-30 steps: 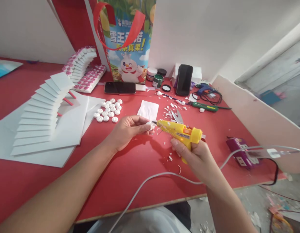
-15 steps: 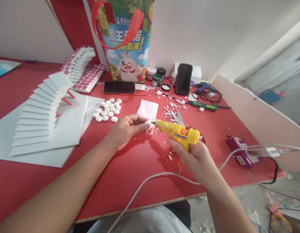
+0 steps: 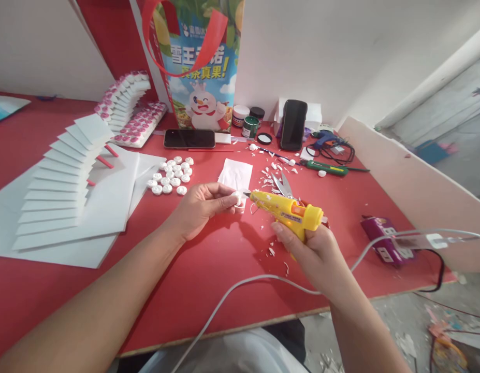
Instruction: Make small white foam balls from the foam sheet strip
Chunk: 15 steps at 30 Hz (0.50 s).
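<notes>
Between its thumb and fingers, my left hand pinches a small white piece above the red table. My right hand is wrapped round the handle of a yellow glue gun, whose nozzle points left, close to the white piece. Under and behind the fingertips lies a white paper sheet. Several round white pieces sit in a cluster behind my left hand. Partly hidden behind the glue gun are scissors with their blades apart, among white scraps.
White fanned panels stand at the left on white boards. Farther back are a colourful bag, two phones, paint jars and a green-handled tool. A white cable crosses the front; a purple pack lies right.
The glue gun has moved slightly to the right, and its nozzle now sits a little apart from the white piece. My left hand has hardly moved; the view has shifted slightly.
</notes>
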Motion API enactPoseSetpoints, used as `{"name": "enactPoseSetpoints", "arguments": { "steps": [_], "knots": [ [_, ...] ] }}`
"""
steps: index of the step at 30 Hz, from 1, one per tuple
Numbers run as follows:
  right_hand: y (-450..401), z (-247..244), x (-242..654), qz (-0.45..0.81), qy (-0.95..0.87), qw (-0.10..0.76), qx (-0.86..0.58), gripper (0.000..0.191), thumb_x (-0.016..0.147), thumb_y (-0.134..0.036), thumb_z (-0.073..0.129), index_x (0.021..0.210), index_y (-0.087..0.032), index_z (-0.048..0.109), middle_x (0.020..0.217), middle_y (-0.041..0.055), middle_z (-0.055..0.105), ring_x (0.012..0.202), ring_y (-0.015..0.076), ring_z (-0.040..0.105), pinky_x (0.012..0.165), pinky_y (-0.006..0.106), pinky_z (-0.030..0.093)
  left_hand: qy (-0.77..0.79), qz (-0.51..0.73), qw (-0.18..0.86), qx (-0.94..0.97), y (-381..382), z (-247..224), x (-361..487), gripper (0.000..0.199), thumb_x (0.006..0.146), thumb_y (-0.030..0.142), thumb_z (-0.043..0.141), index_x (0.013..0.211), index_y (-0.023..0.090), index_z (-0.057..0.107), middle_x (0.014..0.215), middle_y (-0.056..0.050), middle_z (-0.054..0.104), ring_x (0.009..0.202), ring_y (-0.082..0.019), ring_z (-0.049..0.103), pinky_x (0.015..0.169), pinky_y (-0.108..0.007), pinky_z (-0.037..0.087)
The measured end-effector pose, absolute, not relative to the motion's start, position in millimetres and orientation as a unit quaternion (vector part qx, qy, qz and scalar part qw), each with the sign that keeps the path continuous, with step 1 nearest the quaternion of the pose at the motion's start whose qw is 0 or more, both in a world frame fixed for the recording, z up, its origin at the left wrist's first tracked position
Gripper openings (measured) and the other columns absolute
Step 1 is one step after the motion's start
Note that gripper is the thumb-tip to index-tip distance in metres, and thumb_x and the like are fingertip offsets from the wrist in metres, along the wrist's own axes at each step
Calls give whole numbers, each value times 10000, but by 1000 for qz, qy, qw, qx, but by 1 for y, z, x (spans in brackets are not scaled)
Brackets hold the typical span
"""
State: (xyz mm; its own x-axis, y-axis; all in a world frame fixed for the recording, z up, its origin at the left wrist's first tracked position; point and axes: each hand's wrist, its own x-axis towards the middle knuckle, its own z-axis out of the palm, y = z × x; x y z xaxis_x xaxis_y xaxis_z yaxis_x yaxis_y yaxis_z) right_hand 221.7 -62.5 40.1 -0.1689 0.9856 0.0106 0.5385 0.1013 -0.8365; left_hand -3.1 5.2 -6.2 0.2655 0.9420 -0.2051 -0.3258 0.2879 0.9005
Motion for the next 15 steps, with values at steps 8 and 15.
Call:
{"name": "enactPoseSetpoints", "arguments": {
  "steps": [8,15],
  "knots": [
    [-60,36,220,368,-673,307,-564,412,974,-499,548,699,-215,433,590,-51,324,519,95,305,464,250,270,412,436,679,423,3,-7,-2,289,708,356,893,875,153,771,824,-56,769,767,-164,728,782,-287,567],
    [-58,35,223,369,-662,317,-571,458,960,-512,552,652,-224,373,583,-48,301,516,93,277,445,253,237,419,439,675,420,3,-5,-3,310,671,377,909,837,161,761,770,-49,761,723,-173,715,793,-332,577]
  ]
}}
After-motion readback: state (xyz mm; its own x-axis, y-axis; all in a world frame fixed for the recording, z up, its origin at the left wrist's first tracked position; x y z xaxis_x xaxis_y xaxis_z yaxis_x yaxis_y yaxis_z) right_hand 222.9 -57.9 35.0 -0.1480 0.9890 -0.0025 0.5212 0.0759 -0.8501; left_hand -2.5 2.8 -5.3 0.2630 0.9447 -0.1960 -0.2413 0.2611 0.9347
